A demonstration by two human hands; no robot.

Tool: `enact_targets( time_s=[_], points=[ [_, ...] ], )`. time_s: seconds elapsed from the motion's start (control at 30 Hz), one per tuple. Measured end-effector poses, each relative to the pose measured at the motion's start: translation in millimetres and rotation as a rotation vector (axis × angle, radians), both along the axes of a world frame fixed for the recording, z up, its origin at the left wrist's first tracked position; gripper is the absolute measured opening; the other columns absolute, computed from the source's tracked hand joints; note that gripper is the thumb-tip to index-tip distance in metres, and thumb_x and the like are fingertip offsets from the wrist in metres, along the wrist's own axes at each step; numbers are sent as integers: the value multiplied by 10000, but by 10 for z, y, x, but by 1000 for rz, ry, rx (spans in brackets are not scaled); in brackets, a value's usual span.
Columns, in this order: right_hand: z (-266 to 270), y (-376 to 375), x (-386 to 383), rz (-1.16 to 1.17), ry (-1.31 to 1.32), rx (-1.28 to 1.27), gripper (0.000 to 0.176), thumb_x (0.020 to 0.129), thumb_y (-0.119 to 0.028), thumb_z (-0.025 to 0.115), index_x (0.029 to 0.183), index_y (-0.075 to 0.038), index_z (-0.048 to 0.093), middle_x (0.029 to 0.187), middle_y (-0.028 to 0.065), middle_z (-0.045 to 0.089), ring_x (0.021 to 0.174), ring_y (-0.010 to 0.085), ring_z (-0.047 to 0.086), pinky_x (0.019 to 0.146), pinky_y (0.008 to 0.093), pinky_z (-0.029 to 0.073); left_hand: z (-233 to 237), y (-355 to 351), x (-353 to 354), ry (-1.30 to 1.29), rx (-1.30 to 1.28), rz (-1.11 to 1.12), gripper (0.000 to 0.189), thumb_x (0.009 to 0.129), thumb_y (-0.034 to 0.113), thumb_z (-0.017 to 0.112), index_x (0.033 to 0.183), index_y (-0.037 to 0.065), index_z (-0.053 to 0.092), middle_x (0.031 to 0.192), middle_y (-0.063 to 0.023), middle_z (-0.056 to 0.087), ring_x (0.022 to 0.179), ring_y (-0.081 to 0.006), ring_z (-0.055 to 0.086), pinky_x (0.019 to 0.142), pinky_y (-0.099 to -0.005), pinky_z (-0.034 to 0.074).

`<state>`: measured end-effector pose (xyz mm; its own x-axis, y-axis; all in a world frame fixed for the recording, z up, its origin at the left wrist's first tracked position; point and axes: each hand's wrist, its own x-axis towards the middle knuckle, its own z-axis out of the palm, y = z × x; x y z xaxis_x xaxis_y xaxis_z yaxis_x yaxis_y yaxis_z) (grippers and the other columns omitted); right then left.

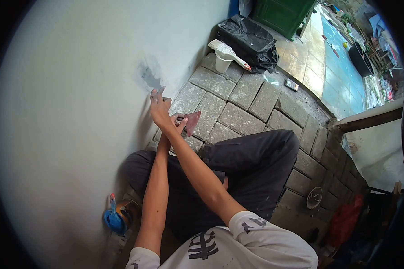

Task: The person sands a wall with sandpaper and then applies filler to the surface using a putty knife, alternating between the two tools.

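My right hand [160, 107] is up at the pale wall [76, 98], its fingers partly stretched out and apart. Grey smears mark the fingertips, which lie just below a grey patch [151, 77] on the wall. My forearms cross, and my left hand [180, 123] is beneath the right wrist, low over the paving. Its fingers and thumb are closed on a flat, reddish-brown, wedge-shaped scraper [192, 123], whose wide edge faces away to the right.
Ahead by the wall stand a white tub [223, 62] with a white-coated brush on it and a black-plastic-covered container [249, 38]. A blue-handled brush [115, 219] rests at an orange container beside my knee. Grey paving blocks [240, 117] cover the ground.
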<state>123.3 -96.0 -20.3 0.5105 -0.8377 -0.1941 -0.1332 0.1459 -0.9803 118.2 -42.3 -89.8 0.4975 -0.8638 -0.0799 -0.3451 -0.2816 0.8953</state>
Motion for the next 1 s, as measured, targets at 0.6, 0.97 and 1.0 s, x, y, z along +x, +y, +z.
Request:
enact_targets(
  time_s=[0.6, 0.97, 1.0],
  points=[
    [229, 79, -84, 20, 29, -358, 882, 1016, -592, 421, 1616, -56, 60, 1175, 315, 412, 1068, 433, 444, 989, 501, 367, -90, -46, 11, -51, 9, -49, 345, 947, 308, 717, 1078, -10, 686, 879, -79, 722, 713, -143, 673, 641, -274, 534],
    [207, 20, -284, -53, -174, -103, 821, 1039, -551, 419, 1614, -58, 102, 1323, 339, 425, 1216, 426, 492, 1058, 470, 390, -409, -12, 68, -224, -203, 2, 339, 945, 288, 719, 1080, -20, 678, 914, -108, 728, 767, -195, 690, 681, -331, 539],
    [141, -62, -440, -66, -200, -65, 782, 1045, -555, 405, 1602, -53, 180, 1257, 272, 496, 1098, 350, 535, 1010, 439, 422, -480, 2, 77, -371, -407, 42, 330, 949, 264, 717, 1096, -28, 668, 938, -108, 723, 813, -207, 684, 717, -348, 532]
  ],
)
